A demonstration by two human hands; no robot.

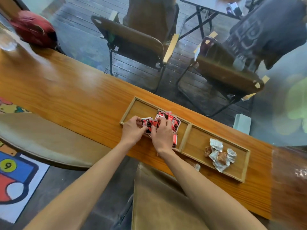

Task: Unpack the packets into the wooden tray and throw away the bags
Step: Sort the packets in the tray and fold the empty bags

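Wooden counter [69,90] runs from the far left to the near right across the head view, glossy and orange-brown; beyond its far edge stand two dark folding chairs [132,42] on a dark planked floor, and a grey garment [265,30] hangs over the right one; a red helmet [33,29] sits at the far left end of the counter; a colourful rug [15,180] lies on the floor at the near left; a brown cushioned seat [162,205] fills the near middle.

On the counter lies the wooden tray [187,135], long and shallow, split by a bar into a left and a right compartment; a heap of red packets [172,121] lies in the left compartment, spilling toward the divider; in the right compartment lie a few brown sweets [221,157] among crumpled silvery wrappers [216,144]; another small wrapped piece [193,164] lies on the counter just beside the tray's near rim.

Both hands meet over the left compartment; the left hand [132,130] has its fingers curled and its thumb pressed onto one red packet [150,124]; the right hand [162,133] pinches the same packet from the right side, fingers bent over its top edge; both forearms reach in bare from the near edge.
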